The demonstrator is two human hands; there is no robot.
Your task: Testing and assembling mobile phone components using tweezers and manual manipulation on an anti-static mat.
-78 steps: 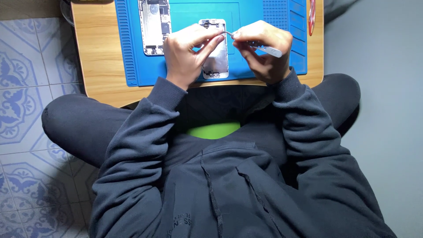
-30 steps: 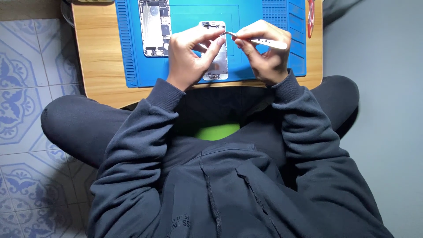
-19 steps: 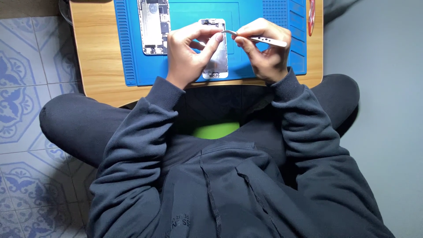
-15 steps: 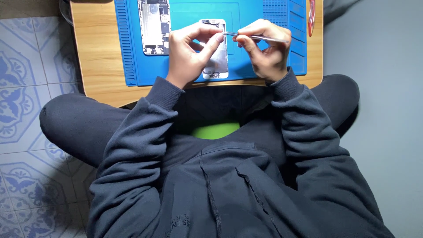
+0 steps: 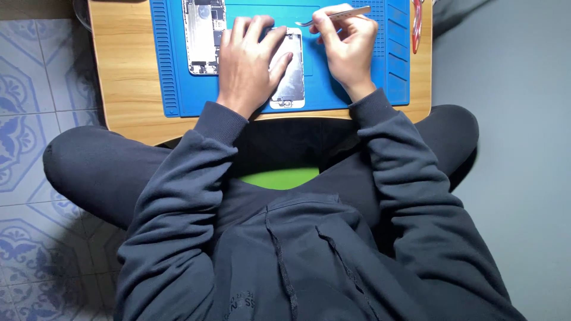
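Room: patterned blue-grey floor tiles (image 5: 24, 77) on one side, plain grey floor on the other, with a low wooden table (image 5: 128, 71) across the lap of a seated person in a dark hooded top.
Surface: blue repair mat (image 5: 333, 89) covers most of the tabletop — its ribbed edge and small compartments show on the right.
Left hand: left hand (image 5: 247, 62) lies flat, fingers spread, pressing down on the detached phone screen panel (image 5: 289, 77), which rests metal back up on the mat near its front edge.
Right hand: right hand (image 5: 348, 41) is closed in a pinch on metal tweezers (image 5: 333, 15); their tips point left, just above the panel's top corner.
Opened phone body: phone chassis (image 5: 204, 35) lies apart to the left, its insides exposed.
Done so far: the phone is already split into two halves — both laid out separately.
Left, by my reading: fine work at the panel's top end looks unfinished; whether the tips hold any part is too small to tell.
Edge of mat: red-handled tool (image 5: 417, 24) lies unused at the far right.
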